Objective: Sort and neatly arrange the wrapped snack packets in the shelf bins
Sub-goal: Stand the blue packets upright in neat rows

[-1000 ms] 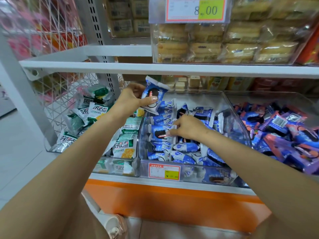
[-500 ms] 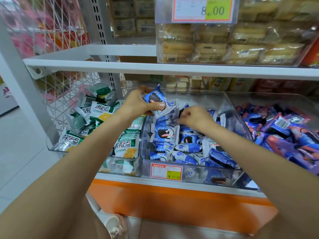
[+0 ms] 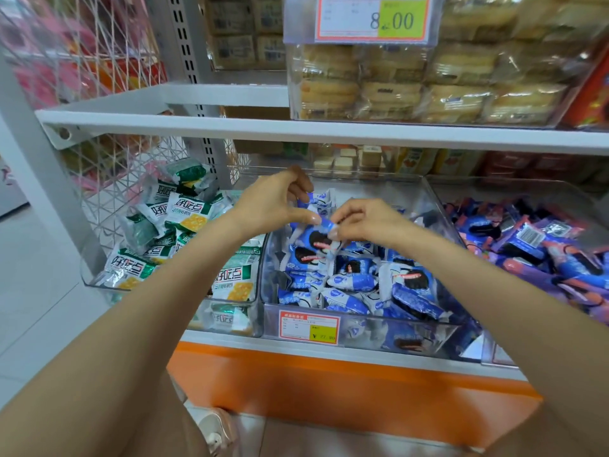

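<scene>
Overhead, price tag 8.00, green packets 好吃点

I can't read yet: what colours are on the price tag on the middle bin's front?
The price tag is white, red-bordered, with a yellow corner; head view.

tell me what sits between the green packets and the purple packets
The head view shows the clear bin of blue packets between the green packets and the purple packets.

Bright, even light; blurred, warped edges
</scene>
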Action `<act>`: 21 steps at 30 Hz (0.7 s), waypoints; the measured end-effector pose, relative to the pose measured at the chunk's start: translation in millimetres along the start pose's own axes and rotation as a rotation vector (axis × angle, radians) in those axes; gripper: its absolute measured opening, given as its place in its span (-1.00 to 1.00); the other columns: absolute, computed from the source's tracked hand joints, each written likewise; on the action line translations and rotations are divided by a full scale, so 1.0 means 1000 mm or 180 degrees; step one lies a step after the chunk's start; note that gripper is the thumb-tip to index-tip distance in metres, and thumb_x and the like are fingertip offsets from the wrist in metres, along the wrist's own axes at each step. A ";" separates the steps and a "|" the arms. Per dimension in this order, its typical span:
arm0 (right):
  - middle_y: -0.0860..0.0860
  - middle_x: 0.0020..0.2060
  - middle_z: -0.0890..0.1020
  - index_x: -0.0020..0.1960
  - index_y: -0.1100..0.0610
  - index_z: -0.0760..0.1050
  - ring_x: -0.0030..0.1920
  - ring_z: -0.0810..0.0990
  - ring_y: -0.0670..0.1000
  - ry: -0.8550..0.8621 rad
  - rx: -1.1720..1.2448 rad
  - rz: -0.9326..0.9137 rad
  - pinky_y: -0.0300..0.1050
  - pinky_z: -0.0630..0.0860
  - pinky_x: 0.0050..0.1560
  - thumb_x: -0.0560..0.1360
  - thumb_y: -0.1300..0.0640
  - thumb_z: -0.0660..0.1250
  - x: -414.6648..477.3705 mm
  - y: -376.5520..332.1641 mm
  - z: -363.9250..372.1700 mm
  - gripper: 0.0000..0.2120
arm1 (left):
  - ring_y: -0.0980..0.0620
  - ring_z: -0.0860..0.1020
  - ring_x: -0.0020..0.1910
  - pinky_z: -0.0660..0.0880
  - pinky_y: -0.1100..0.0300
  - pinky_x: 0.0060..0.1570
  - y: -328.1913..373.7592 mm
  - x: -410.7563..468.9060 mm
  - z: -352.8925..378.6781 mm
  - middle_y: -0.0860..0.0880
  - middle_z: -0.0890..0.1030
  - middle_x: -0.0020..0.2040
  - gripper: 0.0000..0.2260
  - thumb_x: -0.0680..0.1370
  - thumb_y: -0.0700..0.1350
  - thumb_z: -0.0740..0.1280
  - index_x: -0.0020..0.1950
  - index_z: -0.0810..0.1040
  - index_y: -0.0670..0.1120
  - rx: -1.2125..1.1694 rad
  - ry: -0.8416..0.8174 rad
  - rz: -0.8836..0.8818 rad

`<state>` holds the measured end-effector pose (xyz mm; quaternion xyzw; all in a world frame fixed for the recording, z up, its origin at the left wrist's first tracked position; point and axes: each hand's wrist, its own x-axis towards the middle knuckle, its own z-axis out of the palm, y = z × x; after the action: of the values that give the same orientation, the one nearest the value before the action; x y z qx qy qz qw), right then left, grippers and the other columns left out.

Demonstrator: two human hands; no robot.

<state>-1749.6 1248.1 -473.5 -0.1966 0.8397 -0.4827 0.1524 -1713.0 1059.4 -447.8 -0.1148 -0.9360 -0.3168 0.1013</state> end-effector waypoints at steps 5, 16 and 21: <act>-0.02 -0.23 0.57 -0.08 0.11 0.53 -0.20 0.55 -0.07 -0.0053 -0.0835 -0.0135 -0.40 0.45 -0.25 0.33 0.17 0.53 0.001 0.007 0.032 -0.76 | 0.11 0.46 0.10 0.21 0.14 0.09 -0.005 -0.006 0.005 0.15 0.61 -0.04 -0.62 0.35 0.17 0.45 0.07 0.51 0.05 0.1906 -0.0712 0.0507; -0.09 -0.34 0.58 -0.12 0.10 0.61 -0.25 0.56 -0.09 0.0158 -0.1306 -0.0374 -0.22 0.44 -0.17 0.30 0.02 0.55 0.002 0.013 0.034 -0.76 | 0.03 0.39 0.14 0.16 0.07 0.09 -0.008 0.000 0.036 0.06 0.55 0.02 -0.60 0.38 0.26 0.38 0.04 0.50 0.02 0.3059 -0.1201 0.0683; -0.15 -0.21 0.57 -0.03 -0.04 0.56 -0.14 0.51 -0.11 -0.0316 -0.2513 -0.0165 -0.16 0.28 -0.10 0.28 -0.17 0.50 -0.008 0.011 -0.004 -0.66 | 0.02 0.38 0.12 0.17 0.07 0.07 -0.011 0.003 0.037 0.05 0.56 0.03 -0.60 0.38 0.29 0.36 0.01 0.48 0.02 0.3141 -0.1097 0.0676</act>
<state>-1746.5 1259.5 -480.9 -0.2842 0.9471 -0.1165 0.0933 -1723.7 1074.4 -482.4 -0.1980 -0.9601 0.1965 0.0195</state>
